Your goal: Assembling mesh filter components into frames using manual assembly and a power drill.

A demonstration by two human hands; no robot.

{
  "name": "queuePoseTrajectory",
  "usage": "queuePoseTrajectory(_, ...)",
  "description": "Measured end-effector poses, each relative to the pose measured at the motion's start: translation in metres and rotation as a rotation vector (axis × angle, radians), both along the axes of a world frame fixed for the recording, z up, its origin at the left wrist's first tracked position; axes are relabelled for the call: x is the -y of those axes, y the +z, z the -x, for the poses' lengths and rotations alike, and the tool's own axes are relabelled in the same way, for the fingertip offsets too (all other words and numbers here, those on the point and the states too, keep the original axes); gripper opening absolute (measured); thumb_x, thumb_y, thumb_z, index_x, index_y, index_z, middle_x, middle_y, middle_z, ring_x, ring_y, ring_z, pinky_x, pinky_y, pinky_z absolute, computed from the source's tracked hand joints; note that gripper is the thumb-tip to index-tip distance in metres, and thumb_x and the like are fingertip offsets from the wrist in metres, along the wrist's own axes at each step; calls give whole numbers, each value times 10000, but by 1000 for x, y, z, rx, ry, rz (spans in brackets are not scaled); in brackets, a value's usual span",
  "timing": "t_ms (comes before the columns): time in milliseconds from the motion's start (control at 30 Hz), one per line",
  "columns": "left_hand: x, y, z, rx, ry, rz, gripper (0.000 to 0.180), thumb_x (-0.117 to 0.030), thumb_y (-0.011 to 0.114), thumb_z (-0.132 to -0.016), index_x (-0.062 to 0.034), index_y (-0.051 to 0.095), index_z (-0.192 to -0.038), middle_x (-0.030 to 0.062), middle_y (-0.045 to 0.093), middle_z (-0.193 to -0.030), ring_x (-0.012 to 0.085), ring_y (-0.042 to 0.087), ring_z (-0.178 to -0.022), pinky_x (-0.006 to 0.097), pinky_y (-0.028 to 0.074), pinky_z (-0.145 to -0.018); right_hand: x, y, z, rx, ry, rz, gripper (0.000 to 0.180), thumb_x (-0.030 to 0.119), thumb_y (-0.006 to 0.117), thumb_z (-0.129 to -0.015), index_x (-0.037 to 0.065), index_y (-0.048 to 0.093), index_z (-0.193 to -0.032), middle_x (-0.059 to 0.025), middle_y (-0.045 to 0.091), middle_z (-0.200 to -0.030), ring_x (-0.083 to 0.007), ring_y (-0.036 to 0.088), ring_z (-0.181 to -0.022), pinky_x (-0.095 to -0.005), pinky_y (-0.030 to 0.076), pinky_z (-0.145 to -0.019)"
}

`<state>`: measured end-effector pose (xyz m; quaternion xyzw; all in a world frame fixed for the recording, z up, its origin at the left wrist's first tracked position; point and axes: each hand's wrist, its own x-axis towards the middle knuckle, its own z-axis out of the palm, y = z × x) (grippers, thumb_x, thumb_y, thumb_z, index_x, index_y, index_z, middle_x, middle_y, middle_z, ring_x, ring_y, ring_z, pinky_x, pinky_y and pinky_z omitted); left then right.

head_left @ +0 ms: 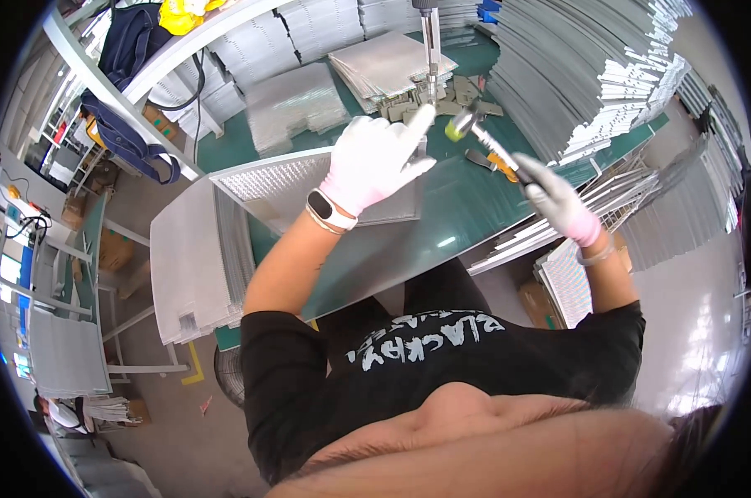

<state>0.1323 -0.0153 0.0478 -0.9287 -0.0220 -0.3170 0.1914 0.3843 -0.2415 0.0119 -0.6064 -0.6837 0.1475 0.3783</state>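
The right hand (pixel 558 199) is wrapped round a hammer (pixel 495 148) with a round green tip, over the smooth green tabletop (pixel 471 207). The left hand (pixel 369 162) points a finger by a bumpy silver panel (pixel 286 176); I cannot tell if it grips. Farther off are flat grey bits (pixel 402 109)

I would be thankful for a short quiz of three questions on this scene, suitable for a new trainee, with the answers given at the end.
1. Which hand is gripping the hammer?

2. What colour is the table top?
a) red
b) green
c) yellow

3. Fill in the missing word: The watch with the white strap is worn on the person's ____ side.

Key:
1. The right hand.
2. b
3. left
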Motion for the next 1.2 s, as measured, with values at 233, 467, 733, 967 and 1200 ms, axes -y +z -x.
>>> queuePoseTrajectory(233, 8, -26, -13, 365, 192, 195, 794, -458, 794, -664, -35, 540, -1287, 38, 519, -615, 227, 520, -585, 383, 410, -624, 11, 98, 30, -78, -140, -390, 504, 142, 439, -1004, 20, 336, -1482, -40, 569, -885, -62, 438, -630, -204, 410, -589)
queuePoseTrajectory(467, 12, -24, -16, 331, 308, 258, 764, -420, 772, -673, -31, 538, -1287, 21, 572, -658, 217, 539, -623, 385, 408, -640, -3, 80, 44, 493, -13, -16, 552, 19, 532, -909, 106, 423, -1443, -170, 605, -869, -333, 608, -765, -424, 504, -737)
queuePoseTrajectory(733, 6, -29, -18, 384, 267, 204, 768, -419, 779, -665, -21, 543, -1278, 22, 585, -665, 212, 545, -621, 384, 406, -636, -11, 54, 43, 405, -81, 150, 541, 33, 552, -890, 102, 447, -1417, -213, 633, -1122, -376, 639, -956, -417, 527, -808)
queuePoseTrajectory(967, 18, -24, -17, 439, 137, 159, 340, -365, 775, -710, -124, 660, -921, 7, 526, -644, 206, 503, -624, 374, 368, -630, -32, -87, -11, 503, -298, 425, 510, 128, 511, -915, 251, 473, -1408, -174, 601, -970, -340, 624, -903, -426, 496, -805)
queuePoseTrajectory(1200, 36, -28, -34, 441, 82, 194, 246, -296, 769, -698, -154, 572, -662, -4, 502, -608, 205, 490, -603, 363, 354, -620, -152, 88, 14, 335, -236, -992, 630, 203, 675, -859, -1, 408, -1392, -245, 475, -1305, -387, 463, -1229, -424, 366, -1065)
